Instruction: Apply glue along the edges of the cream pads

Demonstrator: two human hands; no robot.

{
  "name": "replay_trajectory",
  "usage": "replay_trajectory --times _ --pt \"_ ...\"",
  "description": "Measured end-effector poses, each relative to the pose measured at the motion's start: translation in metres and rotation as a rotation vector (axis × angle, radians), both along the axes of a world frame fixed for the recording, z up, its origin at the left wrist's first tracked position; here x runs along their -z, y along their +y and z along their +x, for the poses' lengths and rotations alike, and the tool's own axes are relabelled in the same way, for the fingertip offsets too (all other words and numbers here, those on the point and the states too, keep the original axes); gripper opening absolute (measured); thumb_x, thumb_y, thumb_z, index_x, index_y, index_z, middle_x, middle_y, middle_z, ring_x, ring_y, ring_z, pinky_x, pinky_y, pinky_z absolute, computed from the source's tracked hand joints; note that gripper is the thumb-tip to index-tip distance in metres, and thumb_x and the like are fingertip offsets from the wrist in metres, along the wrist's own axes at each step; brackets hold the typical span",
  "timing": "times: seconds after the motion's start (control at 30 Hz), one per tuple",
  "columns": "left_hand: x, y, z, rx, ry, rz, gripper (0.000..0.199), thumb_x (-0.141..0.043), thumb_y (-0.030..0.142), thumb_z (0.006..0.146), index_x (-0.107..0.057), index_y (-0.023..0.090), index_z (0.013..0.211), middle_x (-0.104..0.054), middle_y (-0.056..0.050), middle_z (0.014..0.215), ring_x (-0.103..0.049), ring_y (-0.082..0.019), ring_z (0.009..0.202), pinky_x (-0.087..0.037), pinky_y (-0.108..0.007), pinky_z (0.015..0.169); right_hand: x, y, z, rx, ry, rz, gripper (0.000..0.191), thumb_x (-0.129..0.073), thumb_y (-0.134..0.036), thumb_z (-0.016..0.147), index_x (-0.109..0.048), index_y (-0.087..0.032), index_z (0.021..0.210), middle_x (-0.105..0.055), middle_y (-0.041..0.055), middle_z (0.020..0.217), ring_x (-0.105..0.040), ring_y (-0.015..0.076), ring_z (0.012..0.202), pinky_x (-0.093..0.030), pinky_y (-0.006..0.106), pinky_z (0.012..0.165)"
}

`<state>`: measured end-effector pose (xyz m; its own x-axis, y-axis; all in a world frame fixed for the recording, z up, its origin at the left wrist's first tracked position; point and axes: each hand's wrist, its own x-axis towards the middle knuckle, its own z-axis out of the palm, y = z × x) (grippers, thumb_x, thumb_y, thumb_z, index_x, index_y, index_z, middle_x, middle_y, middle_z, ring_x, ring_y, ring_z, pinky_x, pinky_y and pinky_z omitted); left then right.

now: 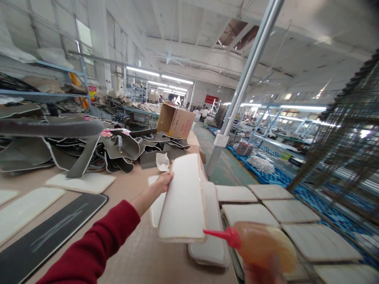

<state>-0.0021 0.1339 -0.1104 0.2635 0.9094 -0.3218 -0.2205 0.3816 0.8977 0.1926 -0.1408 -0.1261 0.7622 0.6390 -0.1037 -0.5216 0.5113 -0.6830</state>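
My left hand [165, 182], in a red sleeve, grips the left edge of a white rounded panel [185, 197] and holds it tilted over the table. In my right hand [263, 272], blurred at the bottom right, is a squeeze bottle [260, 244] of amber liquid. Its red nozzle [220, 234] points left, with the tip at the panel's lower right corner; whether it touches I cannot tell. Behind the held panel, more white panels [209, 248] lie on the brown tabletop [127, 252].
Several white panels [291, 211] lie in rows to the right. At left are a black panel [56, 232] and a heap of grey sheet pieces [124, 152]. A cardboard box [179, 122] stands at the back. A metal post [233, 106] rises beyond the table, near blue racks [251, 157].
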Motion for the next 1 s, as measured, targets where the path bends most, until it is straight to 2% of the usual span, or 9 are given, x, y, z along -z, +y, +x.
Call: replay_trajectory --times 0.03,0.13,0.23,0.3,0.4,0.47,0.63,0.87,1.0 --pt "-0.001 -0.002 0.0 0.0 -0.002 0.003 0.022 -0.064 0.016 0.075 -0.046 0.017 0.064 -0.052 0.005 0.044 -0.048 -0.009 0.038 -0.044 -0.02 0.046 -0.008 0.005 0.003 -0.003 0.023 0.01 0.039 -0.07 -0.037 0.074 -0.061 -0.029 0.11 -0.066 -0.0039 0.106 -0.063 0.0164 0.092 -0.055 0.023 0.072" --pt "-0.004 -0.007 -0.001 0.016 -0.012 0.011 0.025 -0.071 0.019 0.07 -0.047 0.017 0.064 -0.054 0.004 0.048 -0.051 -0.009 0.041 -0.044 -0.021 0.047 -0.029 0.019 0.012 -0.007 -0.103 0.05 0.053 -0.071 -0.04 0.071 -0.056 -0.023 0.119 -0.057 0.0022 0.125 -0.053 0.0212 0.112 -0.051 0.024 0.082" --pt "-0.007 -0.011 0.0 0.023 -0.015 0.022 0.024 -0.074 0.02 0.067 -0.05 0.016 0.065 -0.056 0.004 0.051 -0.052 -0.009 0.043 -0.045 -0.021 0.048 -0.042 0.029 0.016 0.025 -0.182 0.061 0.06 -0.077 -0.042 0.063 -0.058 -0.023 0.116 -0.057 0.002 0.123 -0.05 0.0209 0.115 -0.05 0.022 0.081" --pt "-0.009 -0.011 0.001 0.025 -0.006 0.024 0.024 -0.074 0.02 0.067 -0.05 0.016 0.065 -0.056 0.004 0.051 -0.052 -0.008 0.043 -0.045 -0.021 0.048 -0.045 0.033 0.017 0.04 -0.203 0.049 0.055 -0.08 -0.038 0.06 -0.061 -0.024 0.11 -0.062 -0.0004 0.113 -0.054 0.0177 0.109 -0.05 0.02 0.078" --pt "-0.009 -0.011 0.004 0.038 0.013 0.022 0.026 -0.075 0.022 0.067 -0.049 0.016 0.064 -0.057 0.004 0.051 -0.052 -0.009 0.043 -0.044 -0.021 0.047 -0.044 0.038 0.02 0.066 -0.283 0.05 0.041 -0.081 -0.032 0.06 -0.066 -0.023 0.097 -0.067 -0.0025 0.084 -0.06 0.0147 0.089 -0.051 0.021 0.074" --pt "-0.009 -0.01 0.006 0.048 0.021 0.021 0.027 -0.075 0.023 0.067 -0.049 0.016 0.064 -0.056 0.004 0.05 -0.052 -0.009 0.042 -0.044 -0.021 0.047 -0.044 0.039 0.022 0.079 -0.329 0.05 0.04 -0.083 -0.03 0.056 -0.067 -0.022 0.091 -0.064 -0.0036 0.071 -0.06 0.0133 0.078 -0.05 0.02 0.07" --pt "-0.009 -0.006 0.008 0.05 0.035 0.003 0.024 -0.071 0.022 0.072 -0.048 0.017 0.065 -0.054 0.004 0.047 -0.051 -0.01 0.041 -0.045 -0.022 0.048 -0.041 0.035 0.025 0.045 -0.397 0.008 0.054 -0.085 -0.025 0.051 -0.064 -0.018 0.1 -0.066 0.0007 0.081 -0.061 0.0122 0.073 -0.05 0.018 0.07" --pt "-0.005 0.002 0.005 0.061 0.051 -0.035 0.02 -0.069 0.017 0.072 -0.05 0.017 0.065 -0.05 0.006 0.045 -0.049 -0.01 0.041 -0.046 -0.022 0.05 -0.011 0.027 0.041 -0.046 -0.47 -0.025 0.059 -0.084 -0.023 0.049 -0.062 -0.016 0.103 -0.067 0.0056 0.081 -0.064 0.0191 0.069 -0.054 0.026 0.065" --pt "-0.001 0.007 0.003 0.049 0.056 -0.039 0.019 -0.067 0.016 0.074 -0.05 0.017 0.064 -0.052 0.005 0.046 -0.049 -0.01 0.041 -0.046 -0.023 0.05 -0.005 0.022 0.04 -0.072 -0.446 -0.051 0.059 -0.084 -0.025 0.051 -0.062 -0.017 0.105 -0.067 0.0063 0.083 -0.064 0.0208 0.071 -0.054 0.03 0.065"
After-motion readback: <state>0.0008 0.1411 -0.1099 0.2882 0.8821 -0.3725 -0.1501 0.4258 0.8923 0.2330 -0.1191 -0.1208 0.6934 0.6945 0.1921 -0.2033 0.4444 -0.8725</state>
